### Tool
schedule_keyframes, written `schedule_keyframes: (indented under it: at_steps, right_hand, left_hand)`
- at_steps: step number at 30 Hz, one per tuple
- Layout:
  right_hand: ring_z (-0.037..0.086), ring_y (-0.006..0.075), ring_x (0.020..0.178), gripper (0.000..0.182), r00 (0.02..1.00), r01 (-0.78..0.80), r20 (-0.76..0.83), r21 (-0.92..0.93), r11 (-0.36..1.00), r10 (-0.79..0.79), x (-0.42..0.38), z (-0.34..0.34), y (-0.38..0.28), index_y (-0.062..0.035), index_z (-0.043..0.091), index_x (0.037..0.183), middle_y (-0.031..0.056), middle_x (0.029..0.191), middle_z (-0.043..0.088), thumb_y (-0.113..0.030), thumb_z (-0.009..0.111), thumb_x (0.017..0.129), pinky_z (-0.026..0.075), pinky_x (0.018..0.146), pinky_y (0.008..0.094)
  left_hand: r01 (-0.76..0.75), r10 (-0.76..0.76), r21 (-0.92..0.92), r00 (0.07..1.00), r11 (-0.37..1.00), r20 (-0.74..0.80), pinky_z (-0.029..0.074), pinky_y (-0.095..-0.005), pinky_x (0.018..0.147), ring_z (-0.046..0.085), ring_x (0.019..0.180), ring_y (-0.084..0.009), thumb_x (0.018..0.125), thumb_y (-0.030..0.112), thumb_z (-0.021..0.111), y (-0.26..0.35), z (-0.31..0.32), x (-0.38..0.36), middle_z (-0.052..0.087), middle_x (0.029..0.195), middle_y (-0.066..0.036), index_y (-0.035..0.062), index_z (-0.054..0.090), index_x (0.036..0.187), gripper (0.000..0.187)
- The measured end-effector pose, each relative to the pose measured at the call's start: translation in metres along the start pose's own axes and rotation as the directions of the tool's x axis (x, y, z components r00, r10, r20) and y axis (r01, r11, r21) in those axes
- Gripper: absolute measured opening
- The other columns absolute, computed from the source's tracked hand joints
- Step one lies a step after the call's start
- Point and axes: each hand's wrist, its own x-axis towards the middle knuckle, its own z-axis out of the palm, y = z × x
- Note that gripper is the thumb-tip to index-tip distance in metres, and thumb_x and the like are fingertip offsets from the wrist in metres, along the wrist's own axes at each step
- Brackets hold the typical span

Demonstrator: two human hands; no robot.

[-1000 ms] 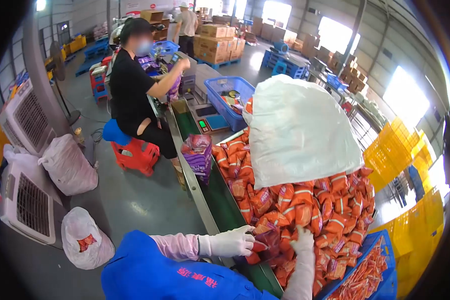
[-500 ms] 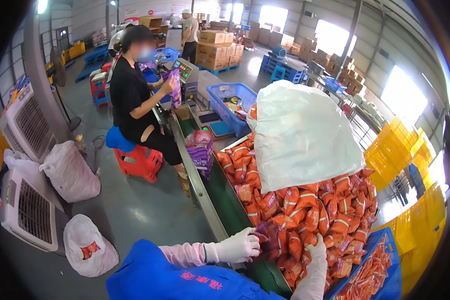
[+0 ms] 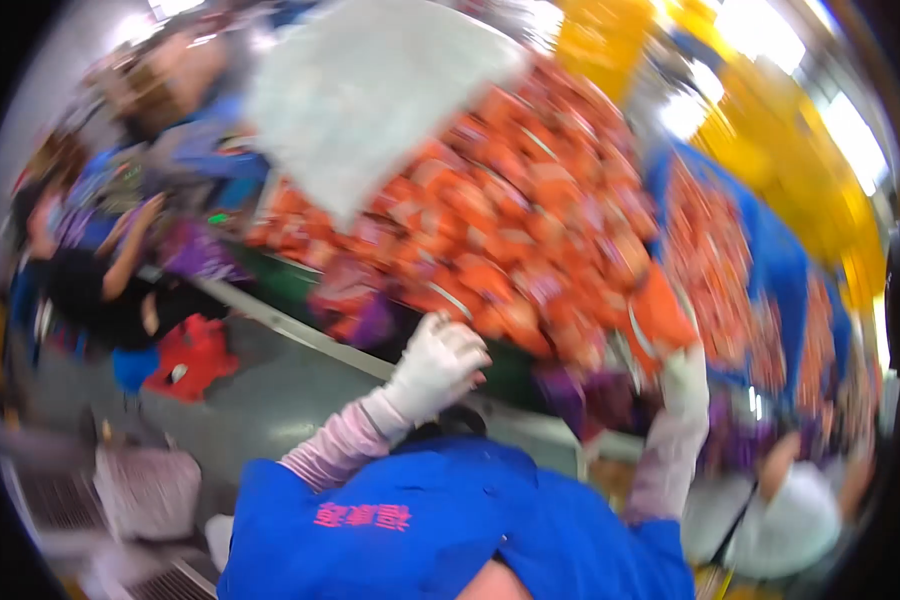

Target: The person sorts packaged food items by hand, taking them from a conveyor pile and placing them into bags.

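Motion smears the view. My left hand [image 3: 438, 362], in a white glove, hovers over the near side of the green conveyor [image 3: 280, 278], fingers loosely bent and somewhat apart, with nothing visible in them. Just ahead of it on the conveyor is a purple bag [image 3: 355, 308] with orange-red contents. My right hand [image 3: 682, 355], also gloved, is at the near right edge of the pile of orange snack packets [image 3: 510, 220]. It is closed on an orange packet [image 3: 660, 312]; its fingertips are partly hidden. Between my hands lies another purple bag [image 3: 562, 392].
A large white sack [image 3: 370, 90] covers the pile's far side. Blue crates [image 3: 770, 250] with flat orange packets stand right, yellow crates [image 3: 790, 160] beyond. A person in black [image 3: 85, 285] sits left by a red stool [image 3: 195, 355]; another in white [image 3: 785, 525] is at right.
My view has swung to the right and down. The purple bag has left my left hand. My right hand has come up from the pile with an orange packet.
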Motion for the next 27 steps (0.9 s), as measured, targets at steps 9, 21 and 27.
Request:
schedule_keyframes:
  at_steps: [9,21,27]
  right_hand:
    - [0.054,0.022,0.137,0.095,0.986,-0.018,0.163,0.267,0.963,-0.026,-0.058,-0.049,0.008,-0.0012,0.041,0.156,0.0105,0.149,0.055,-0.015,0.09,0.076,0.042,0.116,0.0394]
    - [0.066,0.039,0.115,0.053,0.521,0.672,0.528,-0.738,0.059,0.671,0.039,0.064,0.174,-0.008,0.062,0.132,0.0211,0.12,0.068,-0.021,0.073,0.081,0.057,0.092,0.0459]
    - [0.065,0.035,0.119,0.053,0.308,0.91,0.881,-0.383,0.157,0.359,0.139,0.224,0.134,-0.0112,0.061,0.135,0.0192,0.125,0.067,-0.02,0.073,0.084,0.056,0.092,0.0432]
  left_hand:
    - [-0.302,0.326,-0.13,0.915,0.944,0.237,0.041,-0.0576,0.113,0.057,0.13,-0.027,0.07,0.024,0.082,0.093,0.069,0.057,0.066,0.13,-0.006,0.0142,0.068,0.124,0.057]
    - [-0.17,0.26,-0.334,0.934,0.927,0.246,0.047,-0.0455,0.086,0.06,0.072,-0.03,0.082,0.017,0.064,0.073,0.1,0.046,0.063,0.069,-0.01,0.0117,0.065,0.067,0.016]
    - [-0.429,0.44,0.142,0.897,0.892,-0.051,0.047,-0.0447,0.089,0.06,0.072,-0.0195,0.084,0.02,0.061,0.035,0.127,0.041,0.057,0.068,0.0,0.0214,0.06,0.065,0.019]
